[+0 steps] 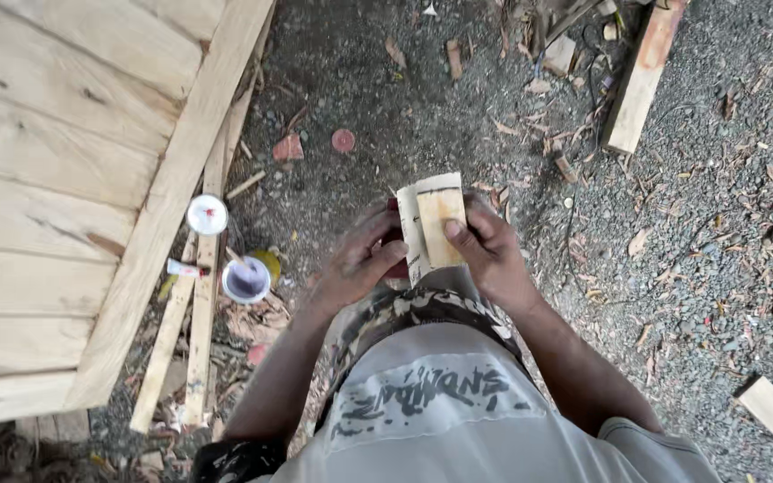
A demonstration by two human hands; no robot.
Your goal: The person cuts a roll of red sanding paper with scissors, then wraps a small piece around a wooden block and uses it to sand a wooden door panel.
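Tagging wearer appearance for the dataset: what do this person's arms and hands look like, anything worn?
Both forearms are bare, with no gloves on the left hand or right hand. No watch, ring or wristband shows. A short grey sleeve covers the right upper arm; the left has a dark patterned sleeve.

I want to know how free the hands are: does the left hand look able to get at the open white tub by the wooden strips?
Probably not as things stand: the left hand and right hand both grip the folded sandpaper. The white tub sits uncovered on the ground to the left, nothing blocking it.
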